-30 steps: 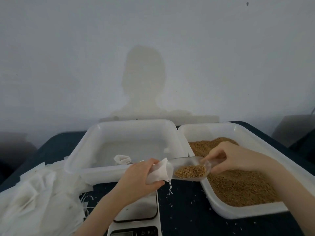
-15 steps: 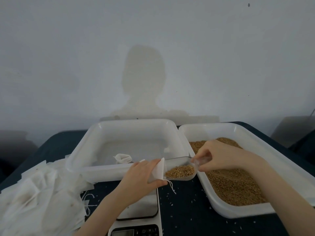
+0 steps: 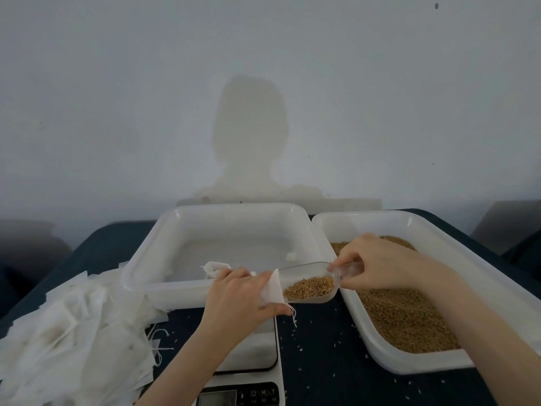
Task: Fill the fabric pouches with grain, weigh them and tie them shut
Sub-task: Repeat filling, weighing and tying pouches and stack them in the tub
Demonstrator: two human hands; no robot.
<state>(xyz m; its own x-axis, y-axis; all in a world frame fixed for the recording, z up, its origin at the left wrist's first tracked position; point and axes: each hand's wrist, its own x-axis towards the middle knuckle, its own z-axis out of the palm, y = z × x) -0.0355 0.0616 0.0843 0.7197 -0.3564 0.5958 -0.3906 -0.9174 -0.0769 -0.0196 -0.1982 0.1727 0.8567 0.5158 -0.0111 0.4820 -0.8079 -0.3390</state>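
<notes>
My left hand [image 3: 240, 297] grips a small white fabric pouch [image 3: 272, 290] with its mouth facing right, above the scale. My right hand [image 3: 377, 265] holds the handle of a clear plastic scoop [image 3: 310, 284] half full of brown grain; the scoop's front end sits inside the pouch's mouth. A drawstring hangs below the pouch. To the right stands a white tray [image 3: 433, 230] filled with grain [image 3: 409, 320]. One pouch [image 3: 215, 268] lies in the white tray [image 3: 234, 212] at the back centre.
A white digital kitchen scale [image 3: 251, 358] sits at the front centre, under my left forearm. A heap of flat white pouches [image 3: 70, 332] with strings covers the left of the dark table [image 3: 325, 356]. Loose grains dot the cloth. A plain wall rises behind.
The scoop has moved left, from over the grain tray's edge into the pouch's mouth. My right hand followed it. My left hand has stayed nearly in place.
</notes>
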